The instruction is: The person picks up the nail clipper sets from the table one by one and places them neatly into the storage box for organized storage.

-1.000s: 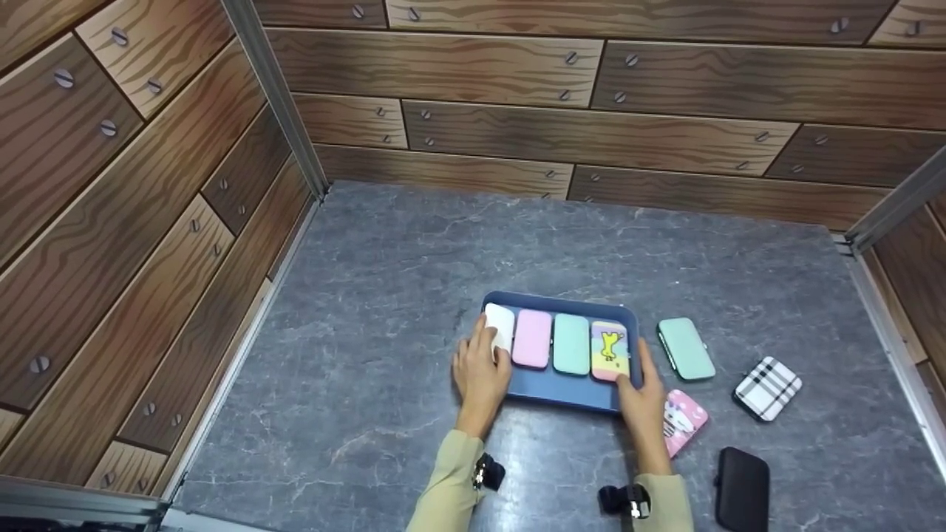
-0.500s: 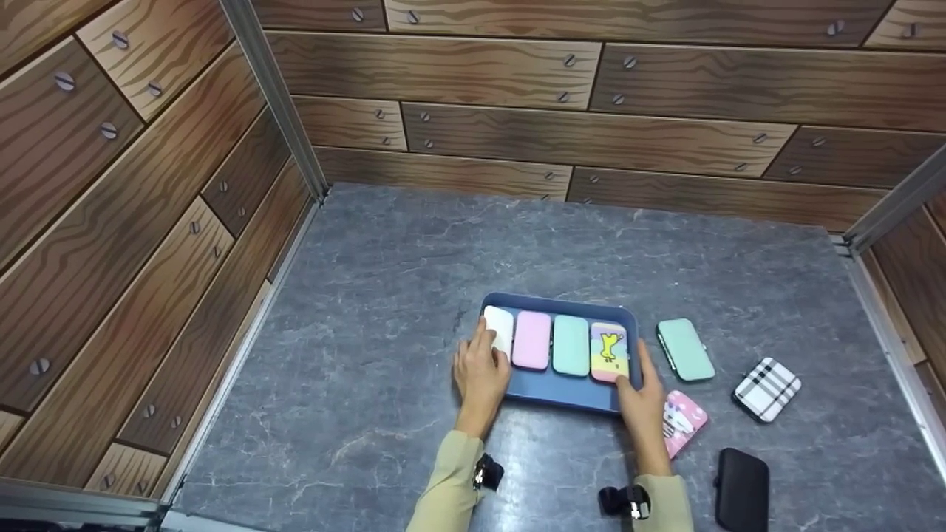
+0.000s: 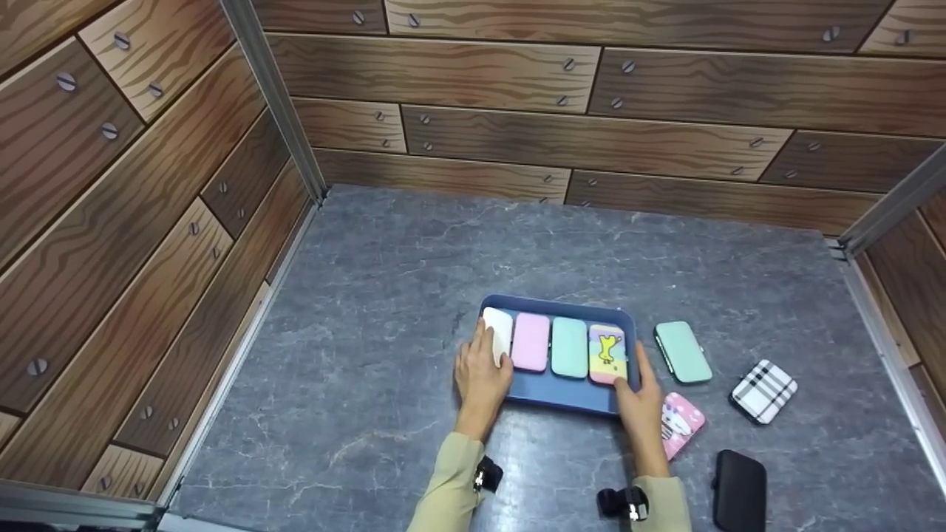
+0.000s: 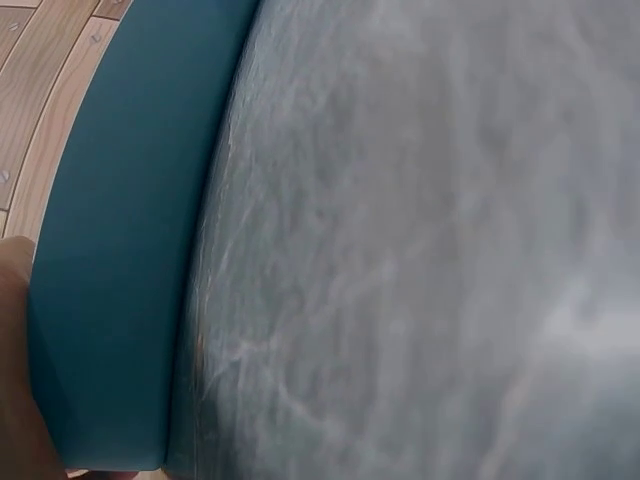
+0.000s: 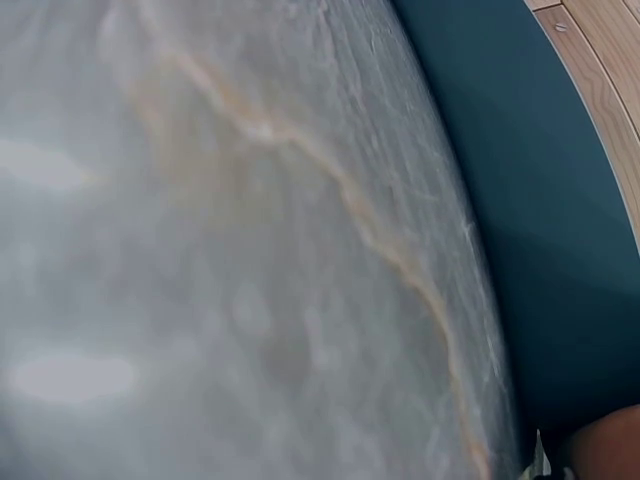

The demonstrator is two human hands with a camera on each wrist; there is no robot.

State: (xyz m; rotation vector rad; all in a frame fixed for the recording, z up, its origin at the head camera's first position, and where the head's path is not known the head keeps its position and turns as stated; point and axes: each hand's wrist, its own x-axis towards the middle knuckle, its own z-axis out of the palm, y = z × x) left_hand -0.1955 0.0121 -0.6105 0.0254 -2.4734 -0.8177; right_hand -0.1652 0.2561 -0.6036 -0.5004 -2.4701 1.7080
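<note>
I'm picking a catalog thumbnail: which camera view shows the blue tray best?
The head view: there the blue tray shows nearly whole, seen from above with its inside visible. Each wrist view catches only a cropped stretch of its outer wall.

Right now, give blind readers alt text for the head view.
A left hand and right hand grip a blue tray containing a white case, pink case, mint case and yellow cartoon case. To its right lie another mint case, plaid case, patterned pink case and black case.
</note>
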